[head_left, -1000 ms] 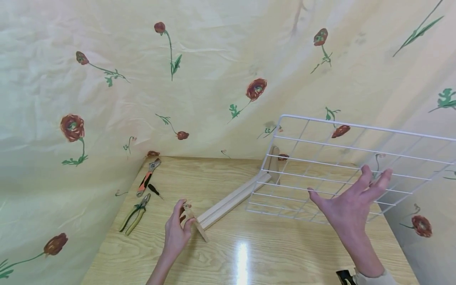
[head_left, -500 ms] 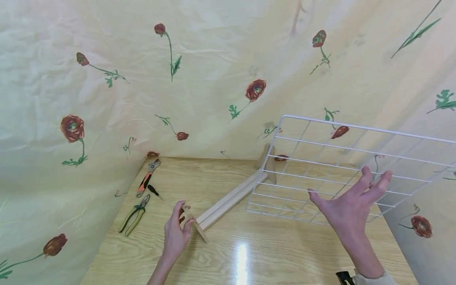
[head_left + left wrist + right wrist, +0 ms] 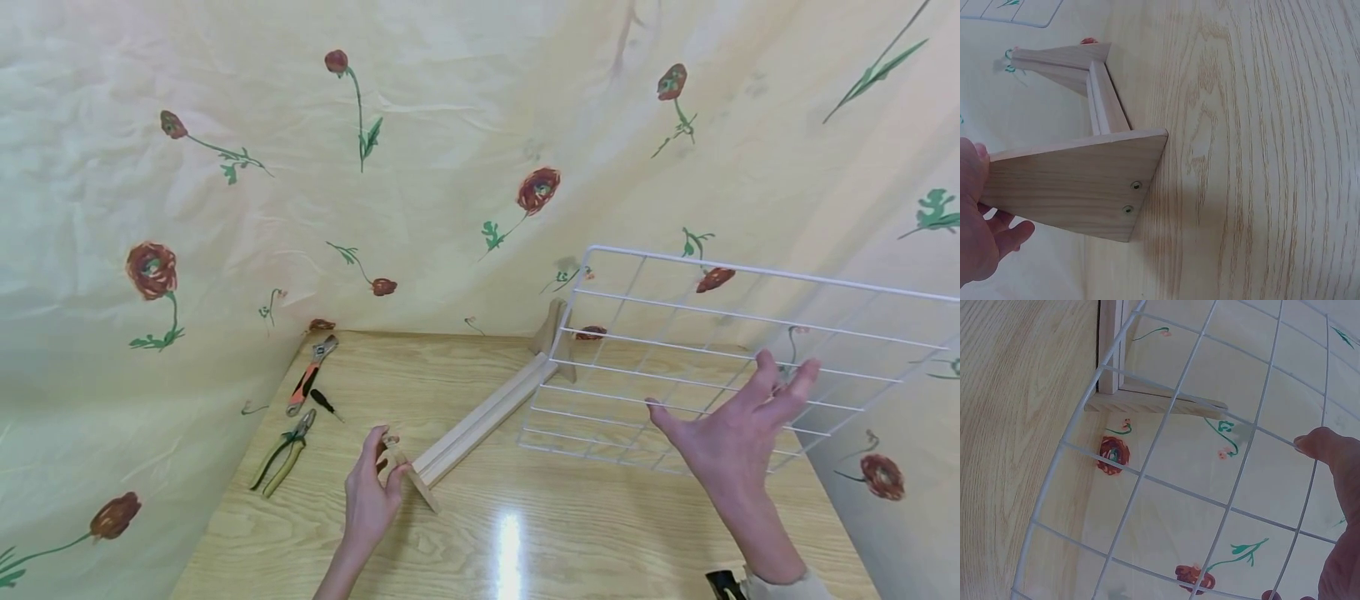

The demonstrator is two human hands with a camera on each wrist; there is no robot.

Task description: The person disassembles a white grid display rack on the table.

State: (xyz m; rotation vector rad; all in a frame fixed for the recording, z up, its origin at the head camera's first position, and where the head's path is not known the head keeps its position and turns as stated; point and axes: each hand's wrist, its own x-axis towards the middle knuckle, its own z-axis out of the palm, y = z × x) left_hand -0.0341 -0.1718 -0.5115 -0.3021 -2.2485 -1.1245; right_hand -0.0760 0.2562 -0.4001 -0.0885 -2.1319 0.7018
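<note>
A wooden stand (image 3: 480, 421), two tapered end panels joined by a double rail, stands on the table. My left hand (image 3: 371, 492) pinches the narrow top of its near end panel (image 3: 1079, 181), thumb on one face and fingers on the other. Two screw heads (image 3: 1132, 197) show low on that panel. My right hand (image 3: 738, 446) holds up a white wire grid (image 3: 675, 312), fingers spread across its wires, with the thumb (image 3: 1316, 444) against one wire. The grid's left edge overlaps the far end panel (image 3: 1154, 405) in the head and right wrist views.
Left on the wood-grain table (image 3: 300, 542) lie an adjustable wrench (image 3: 311, 379), a small black-handled screwdriver (image 3: 324, 402) and green-handled pliers (image 3: 283, 454). A flowered cloth (image 3: 450, 167) hangs behind and at the sides. A black object (image 3: 723, 583) shows by the right sleeve.
The stand's far end has swung left and back, while its near end stays in my left hand. The wire grid and my right hand have shifted slightly left.
</note>
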